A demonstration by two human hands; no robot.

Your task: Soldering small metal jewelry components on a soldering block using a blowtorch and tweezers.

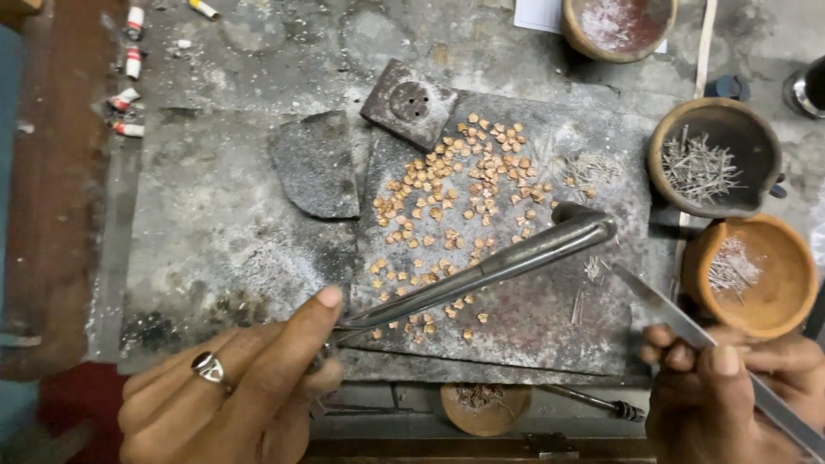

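Head view: left hand (pixel 232 387) pinches the curved metal blowpipe (pixel 498 262) shut – tip over the slate slab (pixel 550 318) by the small copper pieces (pixel 455 193). Right hand (pixel 730 395) clamps flat tweezers (pixel 679 322) – keep both steady and low.

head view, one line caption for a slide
Left hand holds a blowpipe, right hand holds tweezers, over copper pieces.

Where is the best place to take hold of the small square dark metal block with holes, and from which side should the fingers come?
Grip the small square dark metal block by its two opposite straight edges, coming from above. It lies flat and tilted, overlapping the grey slab's corner, so its sides look exposed. Probably avoid the side facing the small copper-coloured pieces.
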